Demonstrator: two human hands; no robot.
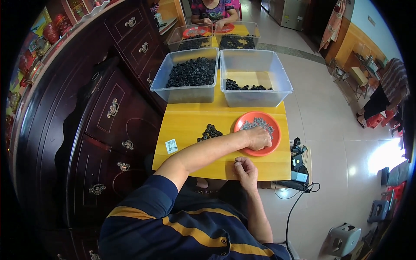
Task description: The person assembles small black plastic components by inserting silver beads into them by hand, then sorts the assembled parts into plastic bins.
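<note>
My left arm stretches across the table, and my left hand (259,138) is closed with its fingertips down in a red plate (277,138). Small grey pieces (255,124) lie heaped in that plate; what the fingers pinch among them is hidden. Nearer to me, at the table's front edge, my right hand (247,172) is closed, thumb against fingers. A small dark piece (237,162) shows at its fingertips, too small to name. To the left of the plate lies a loose pile of small black rounded pieces (210,132) on the yellow table (190,123).
Two clear plastic bins stand beyond: the left bin (186,94) well filled with black pieces, the right bin (255,99) with few. A co-worker (215,13) sits opposite behind more bins. Dark drawers (125,112) flank the left. A cable (289,216) and devices (298,162) are at right.
</note>
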